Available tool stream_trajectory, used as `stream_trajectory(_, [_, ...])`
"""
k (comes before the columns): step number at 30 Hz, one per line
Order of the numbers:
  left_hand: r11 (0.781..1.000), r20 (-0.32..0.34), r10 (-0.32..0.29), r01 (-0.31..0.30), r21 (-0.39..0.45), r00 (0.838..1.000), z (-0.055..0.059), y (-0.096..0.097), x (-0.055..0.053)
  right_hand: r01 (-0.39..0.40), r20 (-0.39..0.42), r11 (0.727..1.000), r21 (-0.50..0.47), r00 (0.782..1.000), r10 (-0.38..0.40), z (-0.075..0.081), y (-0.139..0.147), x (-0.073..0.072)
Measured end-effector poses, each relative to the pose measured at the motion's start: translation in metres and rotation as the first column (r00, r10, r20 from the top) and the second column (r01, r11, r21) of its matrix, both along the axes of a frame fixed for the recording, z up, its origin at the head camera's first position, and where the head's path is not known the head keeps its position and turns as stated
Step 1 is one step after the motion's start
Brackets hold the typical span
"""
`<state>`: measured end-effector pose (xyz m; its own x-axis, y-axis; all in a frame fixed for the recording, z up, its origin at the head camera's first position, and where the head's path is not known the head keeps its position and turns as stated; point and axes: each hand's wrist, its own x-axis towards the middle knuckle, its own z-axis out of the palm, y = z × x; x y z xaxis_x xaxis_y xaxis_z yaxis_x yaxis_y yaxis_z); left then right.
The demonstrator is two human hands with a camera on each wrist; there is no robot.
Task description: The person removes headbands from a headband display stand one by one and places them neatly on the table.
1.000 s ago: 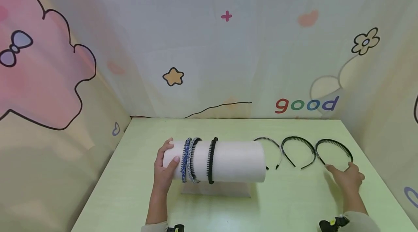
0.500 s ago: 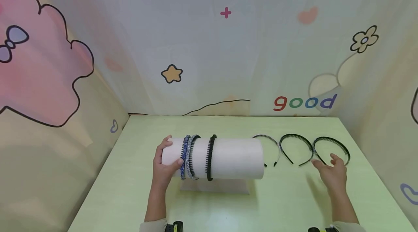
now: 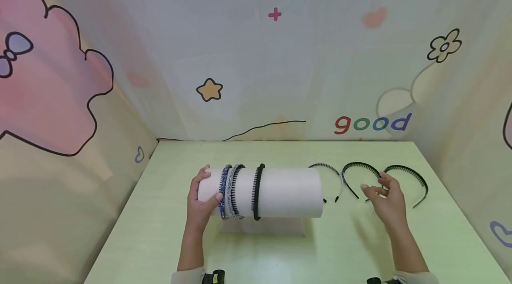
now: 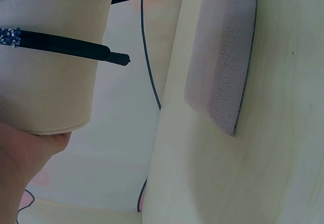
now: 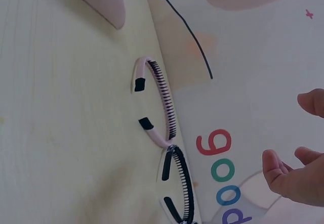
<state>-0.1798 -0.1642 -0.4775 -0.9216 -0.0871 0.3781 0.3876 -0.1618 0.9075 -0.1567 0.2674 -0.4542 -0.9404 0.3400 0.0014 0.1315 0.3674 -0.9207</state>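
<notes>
we've got the left hand (image 3: 201,206) gripping the end of a white cylinder (image 3: 284,193), thumb right by a glittery blue headband (image 3: 223,186); a silvery headband (image 3: 230,193) and a slim black headband (image 3: 257,193) sit right of it. the right hand (image 3: 387,204) hovers, thumb and fingers apart, two arched black toothed headbands (image 3: 362,165) just beyond.

The white cylinder (image 3: 292,193) was horizontal, ringed by a blue headband (image 3: 223,182) and silver headband (image 3: 230,188) toward nine o'clock, a black headband (image 3: 257,193) mid-length; toward three lay a pink headband (image 5: 166,97) and two dark headbands (image 3: 362,165).
</notes>
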Motion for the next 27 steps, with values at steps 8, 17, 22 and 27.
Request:
stream_trajectory(8, [1.0,-0.016,-0.001,0.0,-0.014,1.0,0.0,0.001,-0.001,-0.034,-0.106,0.999,-0.034,0.994,0.03,0.017,-0.023,-0.002])
stream_trajectory(17, [1.0,-0.018,0.008,-0.008,-0.01,1.0,0.0,0.0,-0.001,-0.154,-0.238,0.986,-0.067,0.962,0.134,0.033,-0.05,-0.004])
stream_trajectory(22, [1.0,-0.012,0.016,-0.016,-0.006,1.0,0.0,0.001,-0.001,-0.204,-0.264,0.975,-0.089,0.949,0.174,0.041,-0.063,-0.005])
stream_trajectory(27, [1.0,0.001,0.028,-0.028,-0.002,1.0,0.001,0.002,0.0,-0.263,-0.295,0.96,-0.097,0.929,0.224,0.047,-0.073,-0.007])
